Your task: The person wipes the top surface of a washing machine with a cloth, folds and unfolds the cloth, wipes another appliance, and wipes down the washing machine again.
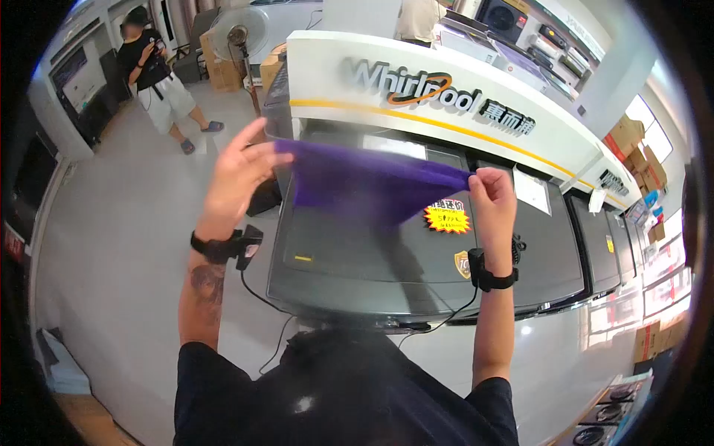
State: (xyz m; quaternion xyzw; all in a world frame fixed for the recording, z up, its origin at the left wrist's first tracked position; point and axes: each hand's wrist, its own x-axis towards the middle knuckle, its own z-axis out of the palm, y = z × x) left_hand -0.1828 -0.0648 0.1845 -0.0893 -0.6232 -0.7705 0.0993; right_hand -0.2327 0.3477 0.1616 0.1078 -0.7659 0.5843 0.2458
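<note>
A purple cloth (364, 178) hangs stretched in the air between my two hands, above the dark grey top of an appliance (342, 260). My left hand (245, 167) holds the cloth's left corner near the thumb, with the other fingers spread. At the right corner, my right hand (492, 195) pinches the cloth between thumb and fingers. The cloth's lower edge is blurred and droops over the appliance top. A yellow and red price sticker (448, 216) lies on that top, just under the cloth's right part.
Behind the appliance stands a white Whirlpool sign board (446, 97). More dark appliances (595, 238) continue on the right. A person (152, 74) in black stands at the upper left, near a fan (238, 36). Cables run from my wrist straps.
</note>
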